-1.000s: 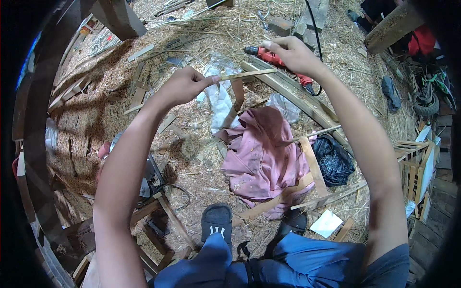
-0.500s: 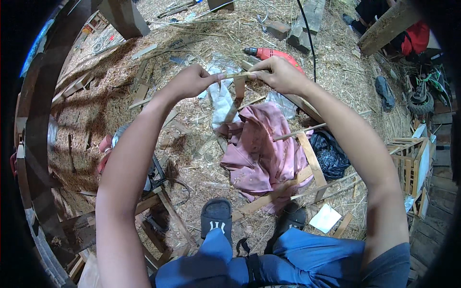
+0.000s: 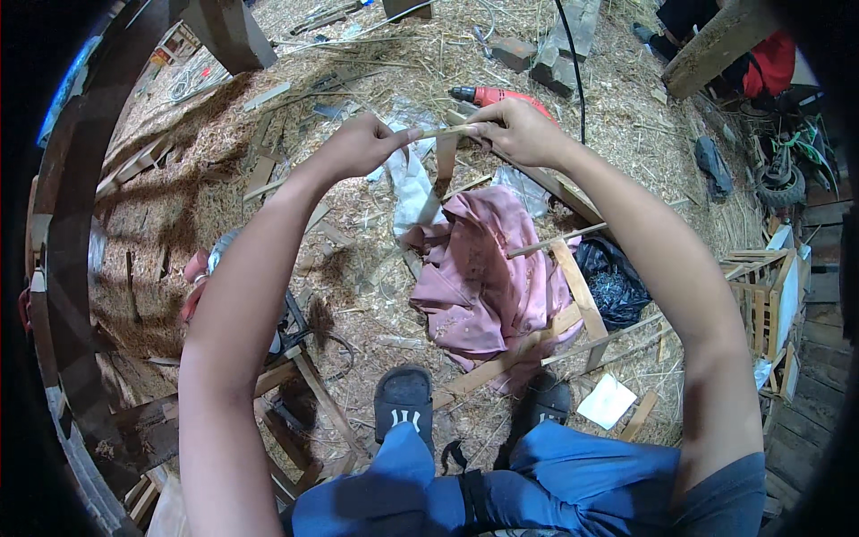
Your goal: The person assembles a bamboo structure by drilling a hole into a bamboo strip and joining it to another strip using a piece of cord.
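We hold a thin strip [image 3: 443, 132] of wood out before us, lying crosswise between our hands. The thumb and forefinger of our left hand [image 3: 360, 145] are clamped on its left end, the other fingers curled in toward the palm. The thumb and forefinger of our right hand [image 3: 522, 136] pinch the other end, so only a short stretch shows between the two sets of fingertips. Just below that stretch we see an upright slat [image 3: 446, 154]; we cannot tell whether it touches the strip.

Just beyond our right fingers lies a red drill [image 3: 510, 96], its black chuck toward the left, its rear hidden by our hand. Farther past those fingers are some blocks [image 3: 555, 76], with a black cable [image 3: 574, 72] running in front of them. A timber [image 3: 573, 199] slants out from under our right hand.

Nearer to us than the left fingertips lies a white cloth [image 3: 413, 192], and nearer again, below both hands, a heaped pink cloth [image 3: 488, 277]. Well to the near side of our right fingers sit a black bag [image 3: 613, 285] and a white sheet [image 3: 608, 400]. Shavings [image 3: 644, 134] cover the ground around all this.
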`<state>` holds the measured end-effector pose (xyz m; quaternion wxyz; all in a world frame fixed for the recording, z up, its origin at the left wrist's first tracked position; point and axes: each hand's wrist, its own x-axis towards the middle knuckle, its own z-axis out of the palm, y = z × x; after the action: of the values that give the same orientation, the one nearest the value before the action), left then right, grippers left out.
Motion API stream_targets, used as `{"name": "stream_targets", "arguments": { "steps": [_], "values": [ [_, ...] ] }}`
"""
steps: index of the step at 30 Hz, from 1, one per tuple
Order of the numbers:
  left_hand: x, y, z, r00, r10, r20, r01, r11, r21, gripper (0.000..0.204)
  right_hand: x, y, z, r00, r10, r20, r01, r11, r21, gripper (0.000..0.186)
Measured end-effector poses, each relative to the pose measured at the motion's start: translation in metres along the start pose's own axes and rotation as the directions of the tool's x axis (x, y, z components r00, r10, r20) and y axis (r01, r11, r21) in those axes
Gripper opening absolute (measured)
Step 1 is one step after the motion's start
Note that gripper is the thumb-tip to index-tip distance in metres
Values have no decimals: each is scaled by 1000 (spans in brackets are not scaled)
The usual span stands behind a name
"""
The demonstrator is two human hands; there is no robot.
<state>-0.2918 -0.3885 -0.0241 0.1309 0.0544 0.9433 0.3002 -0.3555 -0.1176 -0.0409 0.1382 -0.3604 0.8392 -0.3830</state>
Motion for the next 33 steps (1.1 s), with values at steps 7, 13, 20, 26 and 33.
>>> {"name": "stream_targets", "arguments": {
  "steps": [7, 13, 20, 26, 33],
  "values": [
    [-1, 4, -3, 1000, -9, -11, 10, 999, 46, 62, -2, 3, 0, 1000, 26, 9, -26, 1000, -12, 26],
    [3, 3, -1, 999, -35, -16, 35, 998, 51, 65, -3, 0, -7, 1000, -4, 21, 3, 999, 41, 31],
    [9, -5, -13, 997, -67, 22, 64, 989, 135, 65, -24, 30, 9, 863, 453, -223, -241, 757, 608, 29],
    [8, -5, -9, 999, -44, 8, 44, 998, 46, 65, -43, 44, 46, 921, 378, -97, -312, 862, 398, 28],
    [4, 2, -8, 998, -60, 1, 60, 996, 59, 68, -14, 30, 70, 955, 295, -15, -260, 862, 436, 37]
  ]
}}
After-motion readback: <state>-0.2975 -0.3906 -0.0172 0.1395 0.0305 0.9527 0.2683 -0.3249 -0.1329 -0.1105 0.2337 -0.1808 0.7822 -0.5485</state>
